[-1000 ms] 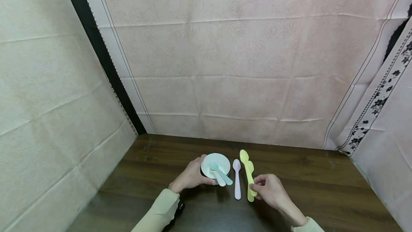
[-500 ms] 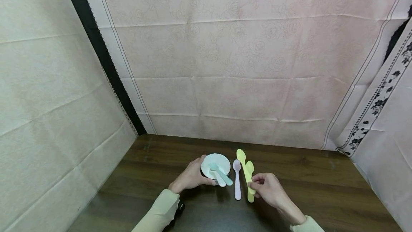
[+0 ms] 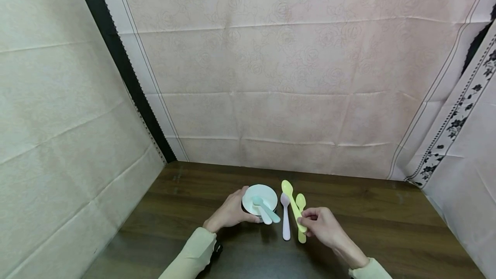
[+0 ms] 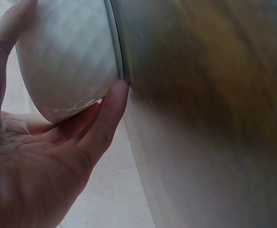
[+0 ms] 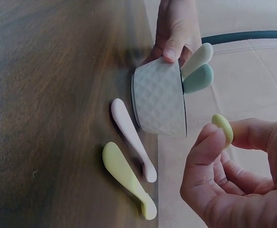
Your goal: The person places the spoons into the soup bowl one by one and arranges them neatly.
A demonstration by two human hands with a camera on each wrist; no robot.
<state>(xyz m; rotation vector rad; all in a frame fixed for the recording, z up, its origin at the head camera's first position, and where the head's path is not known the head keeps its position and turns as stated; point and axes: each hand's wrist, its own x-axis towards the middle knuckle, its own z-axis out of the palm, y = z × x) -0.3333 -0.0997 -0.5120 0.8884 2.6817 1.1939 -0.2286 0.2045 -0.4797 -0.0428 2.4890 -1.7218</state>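
Pastel Set, in Use

Right hand (image 3: 325,227): I'm seeing fingers pinching one yellow spoon (image 3: 294,208), three o'clock from the white bowl (image 3: 261,189). Second yellow spoon (image 5: 126,174), lilac spoon (image 3: 286,218): lying near four. Left hand (image 3: 231,211): grasping the bowl at eight; teal spoon (image 3: 273,215), pale spoon (image 3: 266,220) leaning inside.

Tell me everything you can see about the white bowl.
The white bowl looks ceramic: round, glossy, diamond-patterned outside, with a thin dark rim. It opens upward over the table; whether its base touches is unclear. The left hand grips its side. A teal spoon and a white spoon lean inside, handles past the rim.
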